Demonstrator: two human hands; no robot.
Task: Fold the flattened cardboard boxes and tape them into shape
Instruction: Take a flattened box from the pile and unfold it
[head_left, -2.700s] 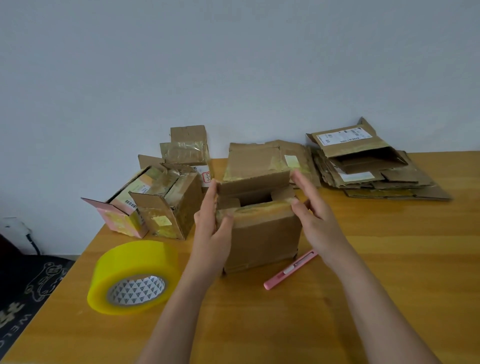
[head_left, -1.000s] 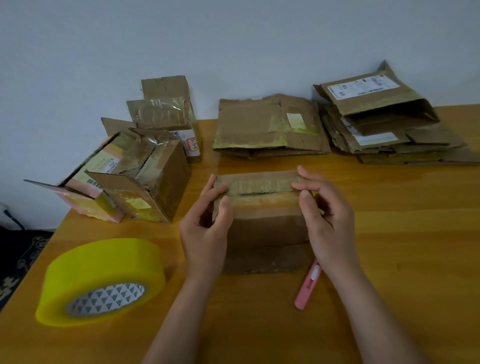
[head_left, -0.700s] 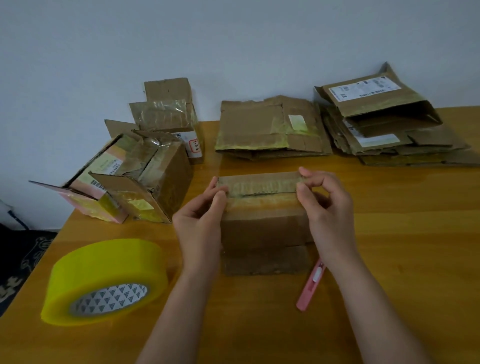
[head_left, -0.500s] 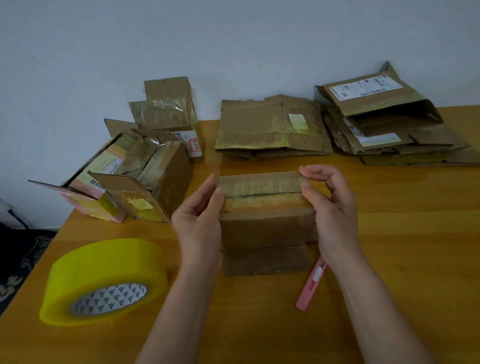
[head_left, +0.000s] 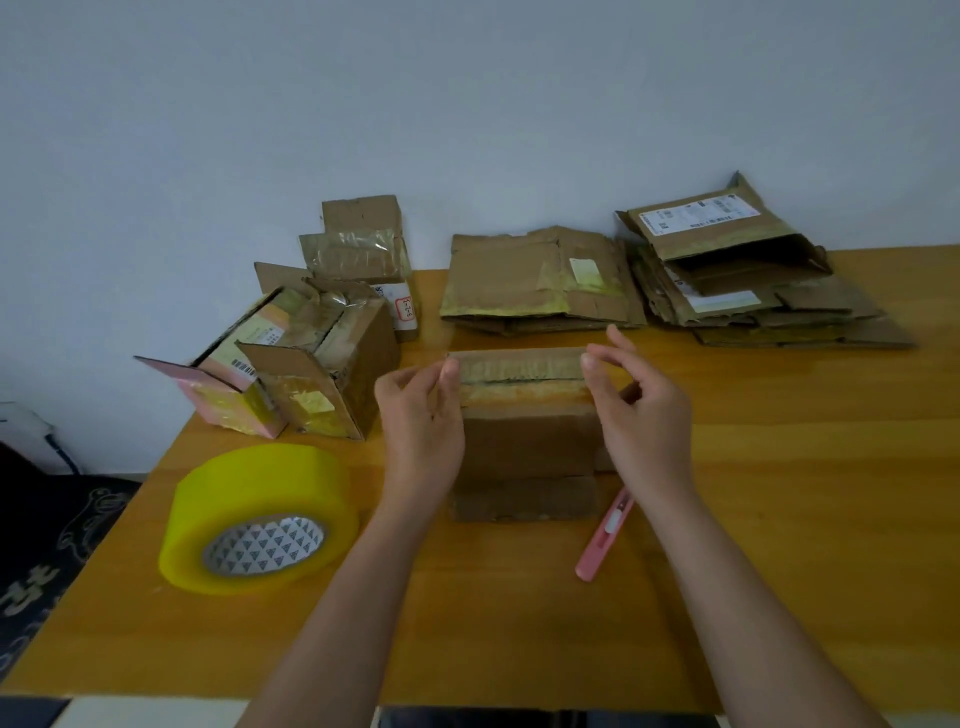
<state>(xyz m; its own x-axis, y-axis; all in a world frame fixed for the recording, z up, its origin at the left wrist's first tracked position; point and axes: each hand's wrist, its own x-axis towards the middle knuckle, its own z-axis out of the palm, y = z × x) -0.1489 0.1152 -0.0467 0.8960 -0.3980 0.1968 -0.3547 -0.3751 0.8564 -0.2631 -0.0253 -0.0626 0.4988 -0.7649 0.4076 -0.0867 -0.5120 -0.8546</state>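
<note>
Both hands sit at the top corners of the squat, scuffed cardboard box (head_left: 524, 441) on the glossy wooden desk (head_left: 779, 519). Left hand (head_left: 421, 415) pinches the flap's left end; right hand (head_left: 641, 410) pinches the right end, both grips narrow. Fat yellow tape roll (head_left: 257, 517) lies left of the left grip; slim pink cutter (head_left: 605, 540) below the right.

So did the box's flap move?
Yes. The flap stood up before; now it's folded down toward the person, lying below the flat cardboard pile behind it.
</note>
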